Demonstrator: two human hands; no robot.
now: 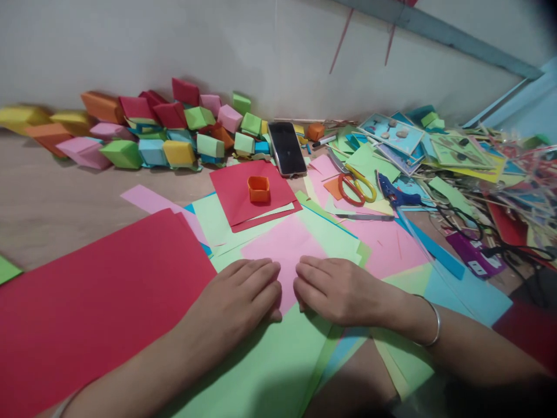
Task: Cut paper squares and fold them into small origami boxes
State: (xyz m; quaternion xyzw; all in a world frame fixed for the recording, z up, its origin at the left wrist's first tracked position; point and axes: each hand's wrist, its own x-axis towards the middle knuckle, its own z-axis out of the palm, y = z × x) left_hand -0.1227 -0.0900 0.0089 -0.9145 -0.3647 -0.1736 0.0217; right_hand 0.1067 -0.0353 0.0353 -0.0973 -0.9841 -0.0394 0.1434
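Observation:
A pink square of paper [287, 244] lies on a stack of light green sheets [278, 360], turned with a corner toward the far side. My left hand [243, 293] is at its left near edge, fingers together over the paper and thumb tucked close below them. Facing it, my right hand [333, 287] has its fingers bent together at the right near edge, the thumb mostly hidden underneath. Both hands appear to pinch the paper; the gripped edges are covered by the fingers. Just beyond, a small orange folded paper box [259, 190] stands on red square sheets [226, 200].
Large red sheets [108, 296] lie at left. Along the wall are many folded paper blocks [161, 152] and a phone [287, 148]. To the right are scissors [354, 186], a cutter blade [365, 217], a blue glue gun [395, 191] with its cord, and a purple box [474, 255].

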